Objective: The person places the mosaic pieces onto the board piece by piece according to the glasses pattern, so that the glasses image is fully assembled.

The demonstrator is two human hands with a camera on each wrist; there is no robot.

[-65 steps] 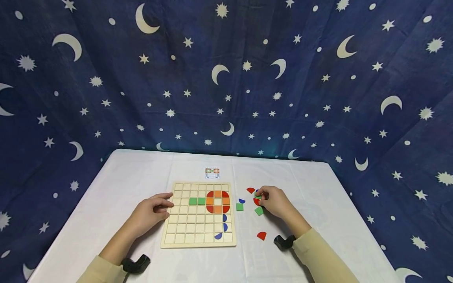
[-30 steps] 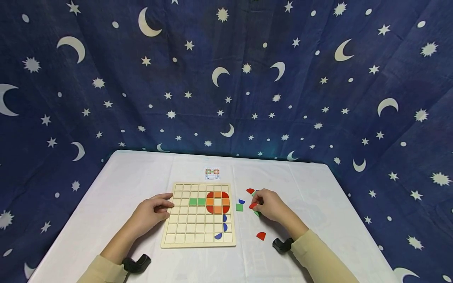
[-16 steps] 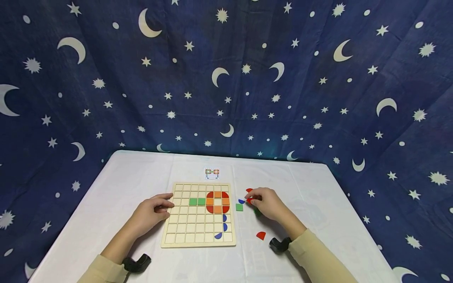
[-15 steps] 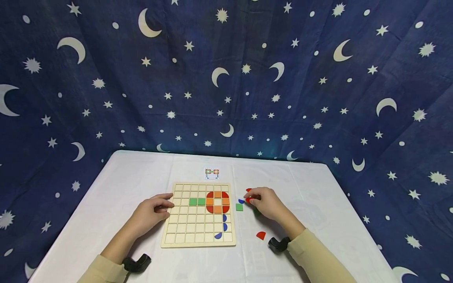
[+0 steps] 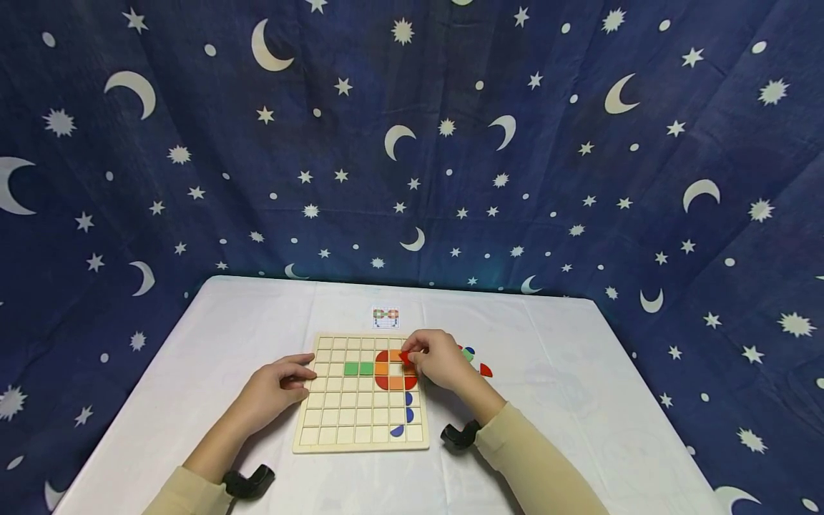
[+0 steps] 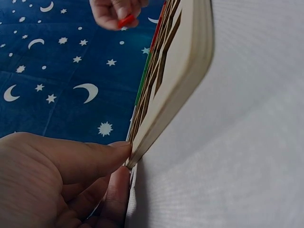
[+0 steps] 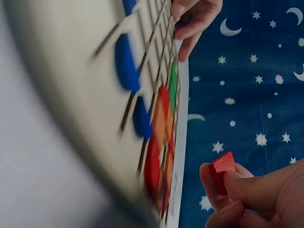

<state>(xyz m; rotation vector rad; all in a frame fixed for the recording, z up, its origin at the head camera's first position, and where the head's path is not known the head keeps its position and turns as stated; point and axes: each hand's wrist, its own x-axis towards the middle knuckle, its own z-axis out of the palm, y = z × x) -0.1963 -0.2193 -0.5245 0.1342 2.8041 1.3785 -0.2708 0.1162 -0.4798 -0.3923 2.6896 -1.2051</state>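
In the head view a cream wooden grid board point(image 5: 327, 416) lies on the white table. On it sit two green squares point(image 5: 358, 368), a ring of orange and red pieces point(image 5: 382, 368), and blue half-round pieces point(image 5: 397, 430) down the right side. My right hand point(image 5: 443, 360), over the board's upper right, pinches a red quarter-circle piece point(image 7: 221, 172) between thumb and finger. The held piece is above the board in the right wrist view. At the board's left edge, my left hand point(image 5: 273, 383) rests its relaxed fingertips; in the left wrist view thumb point(image 6: 102, 159) and finger meet the wooden edge.
A small pattern card point(image 5: 385, 317) lies behind the board. Right of my right hand are a loose red quarter-circle point(image 5: 486, 370), a green piece point(image 5: 468, 355) and a blue piece point(image 5: 471, 350). Other loose pieces are hidden under the right hand and forearm. A dark starry cloth point(image 5: 412, 179) hangs behind.
My right hand picked a red quarter-circle from the loose pieces and carried it left over the board's upper right. My left hand stayed at the board's edge.
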